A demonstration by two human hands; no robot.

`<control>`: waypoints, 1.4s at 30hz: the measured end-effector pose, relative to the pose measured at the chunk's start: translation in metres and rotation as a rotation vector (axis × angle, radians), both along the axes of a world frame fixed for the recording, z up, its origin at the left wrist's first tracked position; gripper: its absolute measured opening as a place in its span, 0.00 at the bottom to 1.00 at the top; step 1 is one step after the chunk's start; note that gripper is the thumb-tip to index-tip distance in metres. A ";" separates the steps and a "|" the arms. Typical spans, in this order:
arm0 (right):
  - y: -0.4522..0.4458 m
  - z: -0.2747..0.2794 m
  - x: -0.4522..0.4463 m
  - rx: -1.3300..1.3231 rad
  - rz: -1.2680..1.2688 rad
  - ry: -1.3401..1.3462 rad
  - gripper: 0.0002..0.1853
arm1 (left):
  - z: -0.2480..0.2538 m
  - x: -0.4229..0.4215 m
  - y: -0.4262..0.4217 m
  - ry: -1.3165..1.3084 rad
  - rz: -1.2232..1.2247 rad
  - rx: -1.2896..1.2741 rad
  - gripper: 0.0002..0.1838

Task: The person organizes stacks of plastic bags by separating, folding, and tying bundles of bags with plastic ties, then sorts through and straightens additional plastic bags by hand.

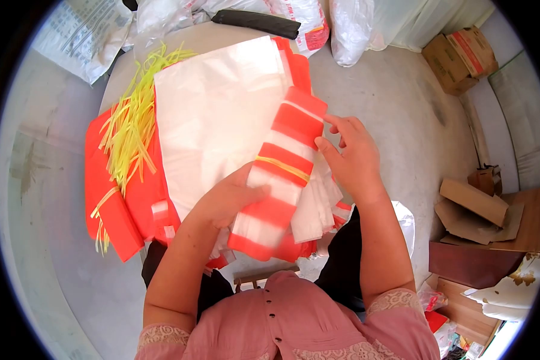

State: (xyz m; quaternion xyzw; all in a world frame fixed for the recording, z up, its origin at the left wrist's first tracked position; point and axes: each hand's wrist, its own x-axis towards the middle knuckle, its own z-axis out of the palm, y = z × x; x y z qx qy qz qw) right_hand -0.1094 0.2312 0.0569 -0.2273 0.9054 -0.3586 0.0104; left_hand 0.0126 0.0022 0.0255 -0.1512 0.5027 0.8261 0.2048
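A folded red-and-white striped bundle [276, 180] with a yellow band [284, 168] around its middle lies slanted over the stack. My left hand [237, 195] grips its left side, thumb on top and fingers hidden beneath. My right hand [351, 150] is at the bundle's upper right edge, fingers curved and apart from the thumb; whether the fingertips touch the bundle is unclear. Under it are large white sheets [216, 102] with red ones showing at the edges. Yellow strips [132, 120] lie along the stack's left side. A red folded bundle [119, 225] with a yellow tie sits at the lower left.
A black rolled item [257, 23] lies at the table's far edge [198, 33], near white plastic bags [351, 30]. Cardboard boxes stand on the floor at the upper right [461, 59]. Opened cardboard [477, 210] rests on a brown surface [531, 225] at right.
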 end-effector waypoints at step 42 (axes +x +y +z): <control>-0.034 -0.027 -0.011 -0.880 -0.093 -0.441 0.51 | 0.003 0.004 0.012 0.116 0.003 -0.024 0.39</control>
